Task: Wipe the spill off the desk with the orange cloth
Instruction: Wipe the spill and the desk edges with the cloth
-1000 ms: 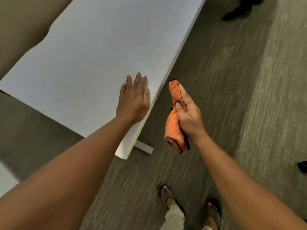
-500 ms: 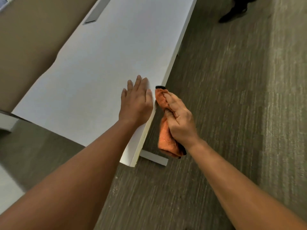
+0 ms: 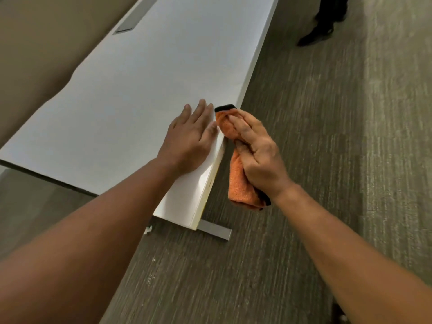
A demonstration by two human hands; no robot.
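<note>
A long white desk (image 3: pixel 145 90) runs from the lower middle to the top of the head view. My left hand (image 3: pixel 189 139) lies flat on its top near the right edge, fingers straight. My right hand (image 3: pixel 259 155) grips a folded orange cloth (image 3: pixel 240 185) with a black hem. The cloth's upper end (image 3: pixel 225 120) rests over the desk's right edge, right beside my left fingertips. Its lower part hangs off the side of the desk under my palm. No spill shows on the white surface.
A grey cable slot (image 3: pixel 131 19) is set in the desk top at the far left. A metal desk foot (image 3: pixel 215 231) sticks out on the grey carpet by the near corner. Another person's dark shoes (image 3: pixel 315 35) stand at the top right. A beige wall (image 3: pixel 42 36) borders the desk's left.
My right hand has carried the cloth left and up from beside the desk onto its right edge. My left hand has stayed flat on the desk. The camera view shifted.
</note>
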